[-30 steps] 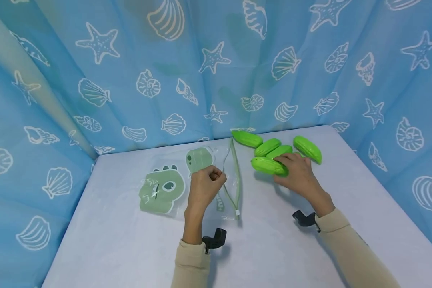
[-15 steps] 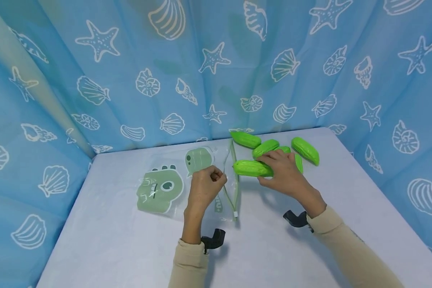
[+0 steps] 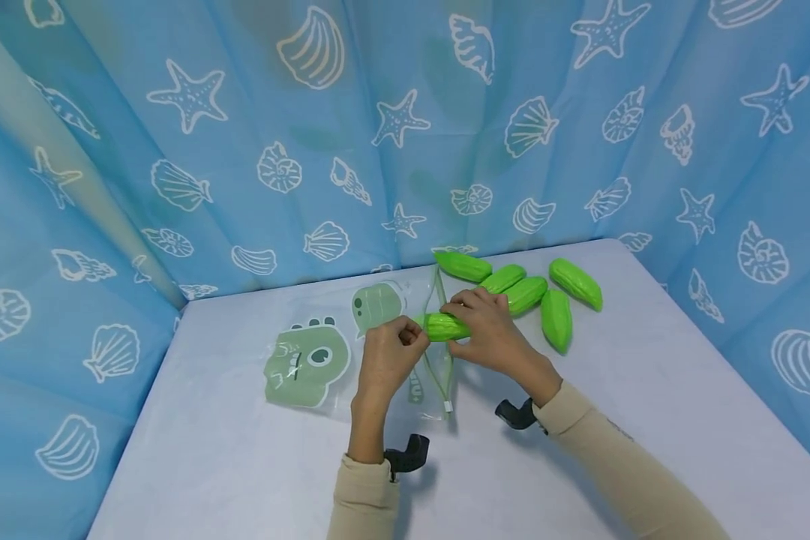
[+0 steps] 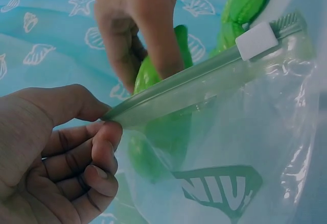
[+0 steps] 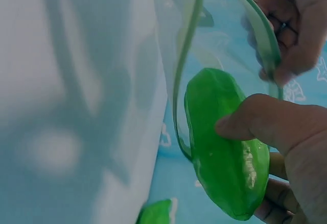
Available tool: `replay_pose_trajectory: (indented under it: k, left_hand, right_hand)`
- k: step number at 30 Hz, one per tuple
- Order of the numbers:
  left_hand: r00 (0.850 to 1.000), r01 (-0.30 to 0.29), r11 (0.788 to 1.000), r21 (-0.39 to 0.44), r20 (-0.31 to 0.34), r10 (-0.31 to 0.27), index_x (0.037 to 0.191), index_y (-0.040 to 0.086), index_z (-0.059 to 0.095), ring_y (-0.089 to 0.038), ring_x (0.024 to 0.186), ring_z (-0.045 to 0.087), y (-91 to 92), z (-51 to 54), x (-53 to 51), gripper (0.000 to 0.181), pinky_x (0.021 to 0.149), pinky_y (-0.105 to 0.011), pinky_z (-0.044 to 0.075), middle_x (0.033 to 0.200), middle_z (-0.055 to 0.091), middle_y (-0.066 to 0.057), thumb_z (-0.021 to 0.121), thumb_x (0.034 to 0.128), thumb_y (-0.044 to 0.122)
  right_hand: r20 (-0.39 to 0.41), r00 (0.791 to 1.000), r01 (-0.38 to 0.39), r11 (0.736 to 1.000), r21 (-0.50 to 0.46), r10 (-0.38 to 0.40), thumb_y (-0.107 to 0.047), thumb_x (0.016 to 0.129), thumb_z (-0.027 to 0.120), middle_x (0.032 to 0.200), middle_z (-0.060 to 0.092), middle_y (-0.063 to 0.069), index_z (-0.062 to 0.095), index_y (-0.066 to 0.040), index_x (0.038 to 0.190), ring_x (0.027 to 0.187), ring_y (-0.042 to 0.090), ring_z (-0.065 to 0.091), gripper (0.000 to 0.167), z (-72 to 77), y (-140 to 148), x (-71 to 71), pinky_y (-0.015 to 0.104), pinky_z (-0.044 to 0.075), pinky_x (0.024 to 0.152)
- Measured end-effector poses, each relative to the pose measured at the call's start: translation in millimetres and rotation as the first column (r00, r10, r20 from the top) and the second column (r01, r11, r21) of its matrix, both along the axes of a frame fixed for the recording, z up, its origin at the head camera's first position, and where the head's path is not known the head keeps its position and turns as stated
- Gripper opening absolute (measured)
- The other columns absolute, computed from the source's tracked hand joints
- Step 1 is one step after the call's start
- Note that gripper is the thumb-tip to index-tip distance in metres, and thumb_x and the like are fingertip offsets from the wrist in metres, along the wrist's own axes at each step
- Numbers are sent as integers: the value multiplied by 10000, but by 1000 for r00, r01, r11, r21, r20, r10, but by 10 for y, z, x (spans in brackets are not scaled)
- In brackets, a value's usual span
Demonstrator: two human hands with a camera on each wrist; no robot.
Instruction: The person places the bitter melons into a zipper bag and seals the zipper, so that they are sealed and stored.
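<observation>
Left hand (image 3: 387, 354) pinched a clear bag (image 3: 337, 360) as right hand (image 3: 491, 331) gripped a green gourd (image 5: 219, 160), apparently mid-insertion and needing a leftward push.

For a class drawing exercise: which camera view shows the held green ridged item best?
The right wrist view: the green ridged item appears largest there, only partly covered by the right grip. The head view shows it small, one end hidden; the left wrist view, partly through the clear bag.

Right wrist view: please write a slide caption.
Right fingers hold a glossy green oblong object at the open mouth of a clear plastic bag.
</observation>
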State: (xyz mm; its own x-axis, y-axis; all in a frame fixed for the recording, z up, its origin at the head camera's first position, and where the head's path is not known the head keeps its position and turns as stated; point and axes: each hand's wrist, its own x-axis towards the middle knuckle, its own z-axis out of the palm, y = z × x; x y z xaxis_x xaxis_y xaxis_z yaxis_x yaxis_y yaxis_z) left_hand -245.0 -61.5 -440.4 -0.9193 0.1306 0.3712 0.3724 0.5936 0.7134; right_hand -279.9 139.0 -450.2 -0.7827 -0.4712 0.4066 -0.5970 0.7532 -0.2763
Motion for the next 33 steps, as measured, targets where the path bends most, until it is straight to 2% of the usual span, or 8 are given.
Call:
replay_pose_trajectory:
  k: [6, 10, 16, 20, 24, 27, 33]
  left_hand:
    - [1000, -1, 1000, 10, 0, 1, 818, 51, 709, -91, 561, 562, 26, -19, 17, 70, 529, -242, 488, 697, 654, -15, 677, 880, 56]
    - [1000, -1, 1000, 27, 8, 1, 828, 48, 714, -93, 577, 575, 31, -42, 27, 74, 536, -238, 493, 704, 659, -15, 670, 887, 57]
    - [999, -33, 999, 28, -5, 33, 821, 54, 717, -96, 589, 581, 9, -66, 6, 73, 539, -238, 498, 701, 658, -9, 681, 883, 67]
    - [999, -40, 999, 20, -20, 40, 810, 52, 715, -100, 583, 570, -5, -47, -8, 71, 537, -245, 491, 693, 652, -11, 687, 874, 64]
    - [999, -43, 999, 20, -31, 43, 808, 47, 716, -103, 579, 564, -5, -23, -16, 65, 532, -248, 481, 685, 651, -14, 692, 867, 63]
    - [999, -38, 999, 22, -35, 38, 811, 45, 714, -106, 580, 565, -6, -5, -27, 65, 534, -250, 478, 686, 652, -15, 693, 870, 65]
    - [999, -36, 999, 27, -34, 37, 808, 50, 714, -102, 583, 559, -13, -18, -27, 62, 546, -254, 482, 684, 646, -4, 691, 864, 64]
  right_hand:
    - [18, 1000, 6, 1000, -22, -5, -228, 800, 812, 1217, 601, 66, 690, -124, 1231, 1113, 262, 474, 460, -83, -112, -13, 496, 303, 822]
    - [22, 1000, -12, 1000, -1, 12, -270, 820, 828, 1225, 611, 61, 687, -131, 1240, 1127, 258, 472, 464, -121, -142, 17, 504, 301, 839]
    - [-8, 1000, -12, 1000, -3, 12, -332, 835, 820, 1237, 613, 69, 682, -120, 1241, 1150, 268, 482, 478, -38, -66, 117, 526, 312, 855]
    - [-30, 998, 49, 998, -29, -50, -303, 847, 808, 1222, 628, 89, 691, -94, 1217, 1150, 301, 500, 441, 21, 125, 151, 520, 321, 821]
    - [-39, 989, 139, 989, -42, -141, -279, 846, 806, 1189, 639, 118, 702, -71, 1193, 1120, 330, 514, 418, 7, 416, 131, 517, 301, 791]
    - [-32, 975, 218, 975, -39, -219, -263, 846, 802, 1171, 637, 144, 698, -47, 1187, 1119, 352, 518, 417, -22, 632, 97, 545, 291, 806]
    - [-11, 933, 358, 933, -32, -359, -260, 854, 782, 1192, 617, 214, 670, 20, 1176, 1142, 410, 499, 440, -64, 924, 74, 577, 275, 815]
